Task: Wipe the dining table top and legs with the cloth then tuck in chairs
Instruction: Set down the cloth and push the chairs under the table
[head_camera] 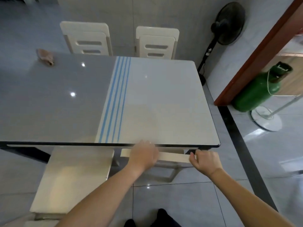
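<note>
The glossy grey and white dining table (164,95) with blue stripes fills the middle. A crumpled brownish cloth (45,57) lies at its far left. Just below the table's near edge, my left hand (143,155) and my right hand (205,161) grip the top of a cream chair back (173,157); this chair sits mostly under the table. A second cream chair (72,177) stands pulled out at the near left, its seat exposed. Two more cream chairs (86,39) (156,42) stand at the far side against the table.
A black standing fan (226,27) is behind the table's far right corner. A green gas cylinder (255,90) and a white fan base (266,119) stand by a red-brown door frame (255,53) on the right. The floor is tiled with a dark strip.
</note>
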{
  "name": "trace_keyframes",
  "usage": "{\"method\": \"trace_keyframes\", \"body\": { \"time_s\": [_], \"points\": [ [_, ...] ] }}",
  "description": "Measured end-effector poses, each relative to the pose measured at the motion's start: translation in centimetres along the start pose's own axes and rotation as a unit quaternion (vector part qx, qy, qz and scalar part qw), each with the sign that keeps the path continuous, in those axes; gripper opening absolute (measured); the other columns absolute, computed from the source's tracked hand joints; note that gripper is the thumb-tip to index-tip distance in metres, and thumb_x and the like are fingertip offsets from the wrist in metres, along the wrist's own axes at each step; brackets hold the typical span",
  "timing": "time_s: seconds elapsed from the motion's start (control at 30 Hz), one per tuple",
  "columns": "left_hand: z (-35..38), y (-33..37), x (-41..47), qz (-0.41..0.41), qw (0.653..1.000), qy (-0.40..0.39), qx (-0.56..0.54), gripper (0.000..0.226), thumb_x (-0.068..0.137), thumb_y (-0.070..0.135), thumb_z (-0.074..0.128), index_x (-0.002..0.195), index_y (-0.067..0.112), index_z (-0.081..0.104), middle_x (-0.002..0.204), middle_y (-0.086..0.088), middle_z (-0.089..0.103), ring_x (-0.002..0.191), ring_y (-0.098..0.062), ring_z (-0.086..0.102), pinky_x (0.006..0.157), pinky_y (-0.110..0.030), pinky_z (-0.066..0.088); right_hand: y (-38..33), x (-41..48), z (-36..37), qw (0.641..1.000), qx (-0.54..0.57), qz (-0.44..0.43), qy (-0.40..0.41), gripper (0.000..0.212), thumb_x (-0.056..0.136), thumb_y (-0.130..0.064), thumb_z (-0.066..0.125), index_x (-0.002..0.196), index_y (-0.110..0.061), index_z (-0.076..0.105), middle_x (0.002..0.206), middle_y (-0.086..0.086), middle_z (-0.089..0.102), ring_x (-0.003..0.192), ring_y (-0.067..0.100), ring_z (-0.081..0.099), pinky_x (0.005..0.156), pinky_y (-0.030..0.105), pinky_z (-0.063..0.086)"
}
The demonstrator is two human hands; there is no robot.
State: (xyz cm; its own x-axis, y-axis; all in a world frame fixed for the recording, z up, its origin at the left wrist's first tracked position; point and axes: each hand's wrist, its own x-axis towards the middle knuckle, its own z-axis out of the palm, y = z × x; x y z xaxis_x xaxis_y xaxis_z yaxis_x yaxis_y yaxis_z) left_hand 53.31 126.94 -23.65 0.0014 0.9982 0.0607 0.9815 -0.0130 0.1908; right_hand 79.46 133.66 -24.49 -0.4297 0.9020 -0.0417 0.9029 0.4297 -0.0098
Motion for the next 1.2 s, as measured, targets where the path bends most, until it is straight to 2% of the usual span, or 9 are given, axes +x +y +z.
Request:
{"method": "trace_keyframes", "body": {
  "time_s": [0.1,0.23,0.33,0.5,0.6,0.7,0.8,1.03,1.2],
  "points": [
    [0.1,-0.1,1.6,-0.002,1.0,0.005,0.008,0.049,0.089,0.037,0.022,0.074,0.015,0.063,0.071,-0.002,0.06,0.068,-0.022,0.053,0.05,-0.03,0.039,0.7,1.7,-0.1,1.0,-0.009,-0.014,0.019,0.053,0.081,-0.047,0.029,0.046,-0.015,0.053,0.04,0.003,0.053,0.036,0.025,0.053,0.04,0.023,0.027],
    [0.9,1.0,2.2,-0.014,1.0,0.004,0.021,0.043,0.086,0.033,0.032,0.061,0.014,0.061,0.06,-0.003,0.057,0.058,-0.025,0.052,0.044,-0.029,0.039,2.1,2.4,0.0,0.998,-0.018,-0.024,0.056,0.046,0.079,-0.041,0.038,0.04,-0.017,0.046,0.033,0.0,0.045,0.028,0.024,0.046,0.038,0.018,0.021],
    [1.4,2.0,2.6,-0.018,1.0,0.011,0.023,0.043,0.087,0.033,0.033,0.061,0.014,0.061,0.06,-0.003,0.058,0.059,-0.025,0.052,0.043,-0.029,0.039,3.5,2.8,-0.3,0.999,-0.007,-0.024,0.024,0.048,0.081,-0.046,0.03,0.045,-0.018,0.045,0.037,-0.002,0.042,0.033,0.026,0.049,0.04,0.021,0.028],
    [1.9,4.9,2.6,-0.027,0.999,0.018,0.022,0.043,0.087,0.032,0.034,0.06,0.014,0.062,0.059,-0.003,0.059,0.061,-0.025,0.054,0.045,-0.029,0.031,6.5,2.9,-0.5,0.999,-0.032,-0.041,0.001,0.068,0.075,-0.057,0.005,0.069,-0.016,0.059,0.063,0.005,0.066,0.06,0.029,0.063,0.051,0.027,0.034],
    [2.2,6.2,2.2,-0.041,0.999,-0.007,0.009,0.041,0.086,0.032,0.035,0.062,0.014,0.064,0.064,-0.002,0.063,0.066,-0.027,0.057,0.048,-0.031,0.04,7.6,2.5,-0.2,0.999,-0.034,-0.03,-0.008,0.052,0.08,-0.053,0.018,0.056,-0.019,0.048,0.049,0.002,0.059,0.044,0.028,0.057,0.045,0.028,0.041],
    [2.0,6.0,2.1,-0.037,0.999,-0.018,-0.001,0.044,0.087,0.032,0.032,0.065,0.014,0.065,0.067,-0.003,0.064,0.069,-0.025,0.057,0.05,-0.031,0.04,7.2,2.3,0.2,1.0,-0.009,-0.026,0.008,0.041,0.081,-0.045,0.031,0.049,-0.02,0.036,0.037,0.004,0.049,0.032,0.028,0.049,0.036,0.025,0.032],
    [1.5,5.6,1.9,-0.035,0.999,-0.011,-0.02,0.048,0.091,0.035,0.025,0.072,0.014,0.064,0.073,-0.001,0.062,0.074,-0.023,0.054,0.054,-0.031,0.039,6.5,2.0,-0.3,0.999,-0.01,-0.04,0.022,0.044,0.082,-0.045,0.028,0.049,-0.019,0.037,0.038,0.004,0.05,0.034,0.028,0.05,0.04,0.018,0.017],
    [1.2,4.3,1.1,-0.016,1.0,0.007,0.014,0.049,0.09,0.037,0.025,0.078,0.015,0.067,0.078,0.001,0.066,0.077,-0.021,0.058,0.051,-0.028,0.03,4.4,0.9,-0.4,0.998,-0.035,-0.026,0.04,0.051,0.082,-0.037,0.037,0.043,-0.011,0.055,0.037,0.005,0.05,0.033,0.027,0.049,0.039,0.021,0.027],
    [1.1,4.4,0.8,-0.036,0.999,0.001,-0.011,0.052,0.089,0.038,0.021,0.079,0.015,0.066,0.079,-0.001,0.065,0.078,-0.022,0.056,0.057,-0.031,0.043,4.4,0.3,-1.0,0.999,-0.022,-0.026,0.015,0.057,0.085,-0.044,0.023,0.051,-0.013,0.056,0.047,0.007,0.057,0.043,0.03,0.055,0.042,0.023,0.026]
  ]
}}
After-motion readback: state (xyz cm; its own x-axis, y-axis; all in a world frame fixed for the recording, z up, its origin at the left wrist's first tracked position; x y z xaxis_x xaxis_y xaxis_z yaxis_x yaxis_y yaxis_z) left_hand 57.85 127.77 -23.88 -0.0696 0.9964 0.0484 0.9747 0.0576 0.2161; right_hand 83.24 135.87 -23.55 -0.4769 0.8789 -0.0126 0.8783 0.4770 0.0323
